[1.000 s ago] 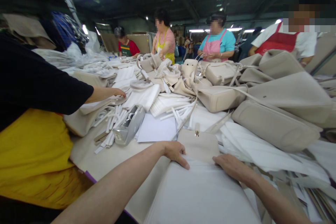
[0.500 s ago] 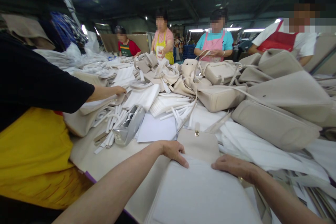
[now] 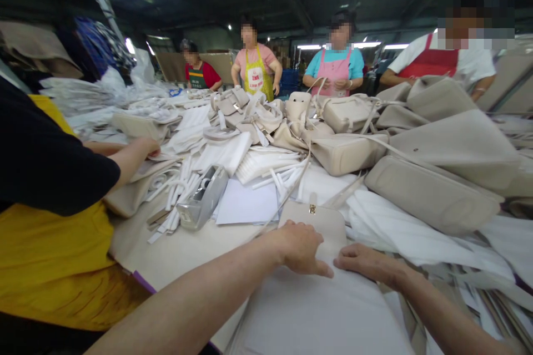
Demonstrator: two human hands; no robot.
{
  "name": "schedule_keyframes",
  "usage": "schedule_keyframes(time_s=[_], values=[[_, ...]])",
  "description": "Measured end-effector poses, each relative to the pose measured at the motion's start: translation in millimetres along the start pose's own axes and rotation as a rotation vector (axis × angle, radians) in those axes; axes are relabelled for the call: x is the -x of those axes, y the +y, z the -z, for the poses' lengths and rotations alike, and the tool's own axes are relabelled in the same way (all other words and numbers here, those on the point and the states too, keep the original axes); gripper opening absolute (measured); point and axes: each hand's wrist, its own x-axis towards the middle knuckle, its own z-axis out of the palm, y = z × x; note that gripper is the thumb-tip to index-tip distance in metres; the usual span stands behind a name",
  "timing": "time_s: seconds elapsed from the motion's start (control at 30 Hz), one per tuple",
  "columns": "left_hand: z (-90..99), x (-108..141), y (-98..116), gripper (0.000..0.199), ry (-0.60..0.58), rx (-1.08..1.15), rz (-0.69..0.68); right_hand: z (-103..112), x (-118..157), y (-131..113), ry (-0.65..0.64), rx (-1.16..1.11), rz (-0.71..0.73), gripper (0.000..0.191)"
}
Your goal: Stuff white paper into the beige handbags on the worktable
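Sliding rightward since the last frame, my left grip (image 3: pixel 300 248) now rests on the top edge of the white sheet (image 3: pixel 316 310), fingers spread and curled down, pinching nothing. My right grip (image 3: pixel 366 264) lies open on the same edge just beside it. The sheet sits on the counter (image 3: pixel 175 249), overlapping a beige bag flap (image 3: pixel 327 227) with a gold clasp (image 3: pixel 312 209), which my left grip touches. Past the flap lie a sheet of paper (image 3: pixel 245 202), a silver tape dispenser (image 3: pixel 204 198) and loose white straps (image 3: pixel 175 205). Beige handbags (image 3: pixel 433 194) are heaped to the right. On the left, a co-worker's hand (image 3: pixel 145 147) reaches over the pile, apart from mine.
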Motion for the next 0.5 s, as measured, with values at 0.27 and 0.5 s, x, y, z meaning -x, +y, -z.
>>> schedule_keyframes(time_s=[0.27, 0.5], values=[[-31.9, 13, 10, 0.102, -0.038, 0.107, 0.014, 1, 0, 0, 0.028, 0.037, 0.004, 0.037], [-36.8, 20, 5, 0.099, -0.047, 0.153, 0.003, -3, 2, 6, 0.059, 0.064, -0.019, 0.048]])
